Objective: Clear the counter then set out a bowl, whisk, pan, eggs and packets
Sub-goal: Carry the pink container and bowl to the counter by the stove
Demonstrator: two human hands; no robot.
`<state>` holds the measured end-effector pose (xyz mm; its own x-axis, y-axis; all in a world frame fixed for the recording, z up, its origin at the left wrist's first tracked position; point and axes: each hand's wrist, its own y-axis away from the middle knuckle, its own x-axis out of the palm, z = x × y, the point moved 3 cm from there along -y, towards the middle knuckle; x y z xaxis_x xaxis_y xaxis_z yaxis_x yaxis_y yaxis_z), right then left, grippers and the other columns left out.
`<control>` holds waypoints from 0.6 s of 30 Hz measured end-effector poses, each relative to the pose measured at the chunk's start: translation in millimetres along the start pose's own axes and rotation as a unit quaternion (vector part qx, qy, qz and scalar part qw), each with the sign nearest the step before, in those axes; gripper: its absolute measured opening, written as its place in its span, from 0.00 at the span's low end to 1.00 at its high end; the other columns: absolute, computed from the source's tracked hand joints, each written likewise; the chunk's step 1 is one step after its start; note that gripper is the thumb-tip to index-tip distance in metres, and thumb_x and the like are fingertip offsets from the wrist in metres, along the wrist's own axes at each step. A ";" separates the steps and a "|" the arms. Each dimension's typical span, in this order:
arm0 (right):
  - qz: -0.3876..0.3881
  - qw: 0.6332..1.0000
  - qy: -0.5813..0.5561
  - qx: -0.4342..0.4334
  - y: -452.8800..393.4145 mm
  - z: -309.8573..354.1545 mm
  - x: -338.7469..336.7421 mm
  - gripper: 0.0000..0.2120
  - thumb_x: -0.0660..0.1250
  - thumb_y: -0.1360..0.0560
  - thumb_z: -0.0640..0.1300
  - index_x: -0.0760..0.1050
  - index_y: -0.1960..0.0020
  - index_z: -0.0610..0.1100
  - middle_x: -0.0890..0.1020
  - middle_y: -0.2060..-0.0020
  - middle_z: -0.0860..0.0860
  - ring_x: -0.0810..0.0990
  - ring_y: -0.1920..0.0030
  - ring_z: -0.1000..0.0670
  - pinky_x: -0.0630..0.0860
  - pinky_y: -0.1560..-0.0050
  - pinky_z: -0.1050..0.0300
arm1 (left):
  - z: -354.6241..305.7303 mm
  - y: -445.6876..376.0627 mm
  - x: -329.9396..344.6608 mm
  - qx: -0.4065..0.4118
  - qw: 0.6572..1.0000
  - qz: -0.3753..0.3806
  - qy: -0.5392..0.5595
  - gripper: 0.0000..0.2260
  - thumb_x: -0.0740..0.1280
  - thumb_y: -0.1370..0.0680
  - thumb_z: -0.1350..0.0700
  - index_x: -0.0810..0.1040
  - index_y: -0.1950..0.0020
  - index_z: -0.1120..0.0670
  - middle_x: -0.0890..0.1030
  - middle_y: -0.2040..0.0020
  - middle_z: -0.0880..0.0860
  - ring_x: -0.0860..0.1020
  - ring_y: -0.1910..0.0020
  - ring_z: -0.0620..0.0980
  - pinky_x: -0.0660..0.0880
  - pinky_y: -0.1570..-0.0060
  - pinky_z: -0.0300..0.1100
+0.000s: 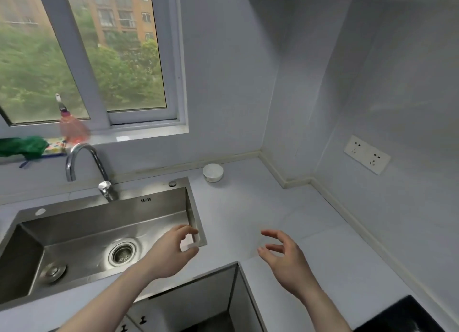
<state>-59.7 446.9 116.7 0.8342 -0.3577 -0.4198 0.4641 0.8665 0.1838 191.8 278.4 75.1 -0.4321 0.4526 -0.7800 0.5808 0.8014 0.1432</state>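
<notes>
Both bare hands, left hand (171, 252) and right hand (285, 254), hover loosely curled and empty over the pale grey stone desk (260, 212), where only a small white round bowl (212, 172) stands by the wall; whisk, pan, eggs and packets remain unseen, so setting-out appears barely begun.

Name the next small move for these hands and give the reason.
Probably reach the right hand to the small white round container by the back wall: it is the only loose item on the counter, and both hands, left hand included, hold nothing.
</notes>
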 end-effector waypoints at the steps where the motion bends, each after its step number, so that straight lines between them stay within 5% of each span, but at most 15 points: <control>1: -0.002 1.000 0.001 0.006 -10.3 -0.9 1.7 0.14 0.71 0.23 0.49 0.75 0.41 0.64 0.77 0.41 0.62 0.76 0.41 0.65 0.72 0.54 0.71 | 4.6 -18.9 -1.3 -0.003 1.000 0.010 -0.006 0.18 0.68 0.23 0.43 0.74 0.34 0.41 0.72 0.34 0.37 0.77 0.42 0.41 0.75 0.45 0.39; 10: -0.060 0.996 0.004 0.059 -115.9 14.9 27.4 0.15 0.72 0.24 0.48 0.76 0.42 0.63 0.76 0.39 0.64 0.77 0.42 0.65 0.75 0.50 0.67 | 54.4 -232.0 -5.9 -0.033 0.992 0.116 -0.037 0.25 0.71 0.24 0.48 0.71 0.28 0.50 0.65 0.25 0.50 0.76 0.37 0.51 0.71 0.33 0.44; 18: -0.105 0.989 0.022 0.104 -177.5 33.2 42.7 0.15 0.71 0.24 0.48 0.75 0.41 0.62 0.74 0.39 0.66 0.77 0.42 0.66 0.79 0.45 0.63 | 94.0 -392.5 2.0 -0.113 0.978 0.165 -0.058 0.36 0.68 0.24 0.51 0.55 0.19 0.51 0.67 0.25 0.59 0.71 0.30 0.58 0.70 0.34 0.47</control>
<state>-96.5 266.2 95.7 0.7011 -0.5021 -0.5062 0.6807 0.6826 0.2657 27.8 -71.9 -40.0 -0.1583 0.6645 -0.7303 0.5022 0.6910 0.5199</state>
